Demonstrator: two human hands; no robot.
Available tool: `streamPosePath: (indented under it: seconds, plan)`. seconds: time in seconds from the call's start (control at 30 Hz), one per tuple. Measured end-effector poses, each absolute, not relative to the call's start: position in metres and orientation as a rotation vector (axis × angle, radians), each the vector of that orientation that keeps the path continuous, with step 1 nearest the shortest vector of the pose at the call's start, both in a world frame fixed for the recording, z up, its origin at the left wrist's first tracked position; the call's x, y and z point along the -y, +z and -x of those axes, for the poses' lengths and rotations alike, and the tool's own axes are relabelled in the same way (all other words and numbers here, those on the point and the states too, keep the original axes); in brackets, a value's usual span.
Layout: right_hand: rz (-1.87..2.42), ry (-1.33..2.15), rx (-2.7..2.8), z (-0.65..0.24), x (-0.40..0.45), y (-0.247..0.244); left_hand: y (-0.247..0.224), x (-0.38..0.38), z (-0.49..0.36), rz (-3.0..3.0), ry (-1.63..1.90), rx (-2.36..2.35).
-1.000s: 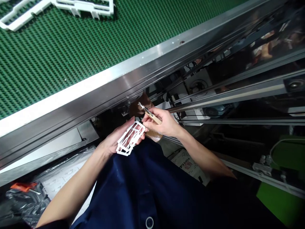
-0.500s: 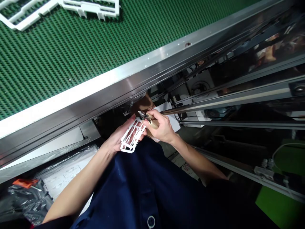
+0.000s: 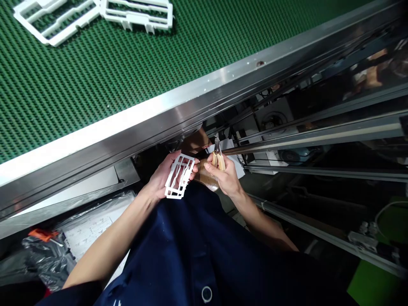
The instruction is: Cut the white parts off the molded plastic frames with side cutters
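Note:
A white plastic frame [image 3: 185, 176] with thin bars lies tilted across my left hand [image 3: 161, 176], whose fingers hold its edges. My right hand [image 3: 227, 175] grips a pair of nippers [image 3: 218, 155] by its pale yellow handles. The metal jaws point up and away, a short distance right of the frame and apart from it. Part of my left fingers is hidden behind the frame.
A green textured conveyor belt [image 3: 134, 68] with a metal edge [image 3: 153, 109] runs across ahead. White plastic frames [image 3: 137, 17] lie on it. At lower left are plastic-wrapped papers [image 3: 92, 231] and an orange-handled tool [image 3: 43, 234]. Metal rails [image 3: 318, 138] stretch along the right.
My right hand has drawn the nippers away from the white frame to the right and turned their jaws upward. My left hand still holds the frame, now tilted a little differently.

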State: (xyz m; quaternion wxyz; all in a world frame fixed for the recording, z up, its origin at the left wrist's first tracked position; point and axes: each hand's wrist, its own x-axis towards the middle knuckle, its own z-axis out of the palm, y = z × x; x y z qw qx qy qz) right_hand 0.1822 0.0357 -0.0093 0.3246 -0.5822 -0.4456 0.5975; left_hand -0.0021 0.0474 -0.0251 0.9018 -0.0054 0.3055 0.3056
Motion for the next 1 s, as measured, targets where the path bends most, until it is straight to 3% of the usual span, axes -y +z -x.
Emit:
streamPosePath:
  seconds: [0.4, 1.0]
  plan:
    - [1.417, 1.623, 0.920, -0.175, -0.015, -0.024, -0.032, -0.044, 0.005, 0.024, 0.679, -0.601]
    - [1.407, 1.623, 1.379, -0.159, -0.016, 0.001, -0.026, -0.025, 0.010, 0.039, 0.907, -0.720]
